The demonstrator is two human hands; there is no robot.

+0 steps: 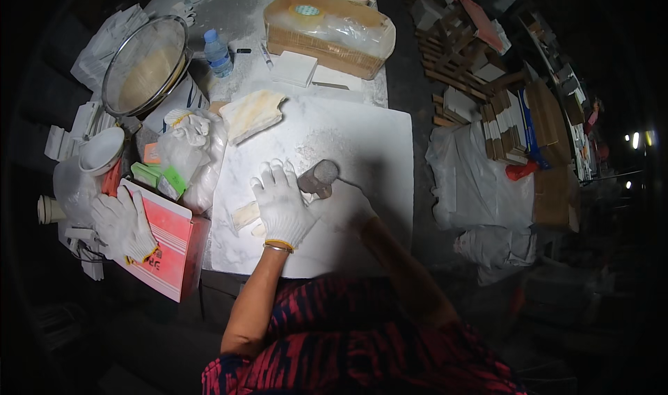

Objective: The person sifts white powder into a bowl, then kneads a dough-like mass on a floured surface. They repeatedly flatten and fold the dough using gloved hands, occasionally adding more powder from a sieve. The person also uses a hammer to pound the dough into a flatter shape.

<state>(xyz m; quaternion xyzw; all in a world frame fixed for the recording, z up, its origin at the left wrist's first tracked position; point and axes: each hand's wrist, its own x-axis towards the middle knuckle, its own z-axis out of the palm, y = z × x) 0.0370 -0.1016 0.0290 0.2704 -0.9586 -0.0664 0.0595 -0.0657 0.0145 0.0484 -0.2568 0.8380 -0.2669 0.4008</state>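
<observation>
A white board [376,144], dusted with powder, lies in front of me. My left hand [282,204], in a white knitted glove, rests on it with the fingers stretched out and apart. A small cream stone piece [245,216] lies beside that hand's wrist. My right hand [341,206], also gloved, is closed round the lower end of a stubby grey cylinder [320,178], which is tilted, just right of my left fingers. What lies under the cylinder is mostly hidden. A larger veined cream stone slab [254,115] with broken edges sits at the board's far left.
Left are a round sieve [142,71], white bowl [102,150], spare gloves [124,221] and pink box [163,238]. Beyond the board stand a water bottle [218,54], small white tiles [293,69] and a carton [320,51]. Wooden pallets [452,58] and a plastic-wrapped stack [473,179] stand right.
</observation>
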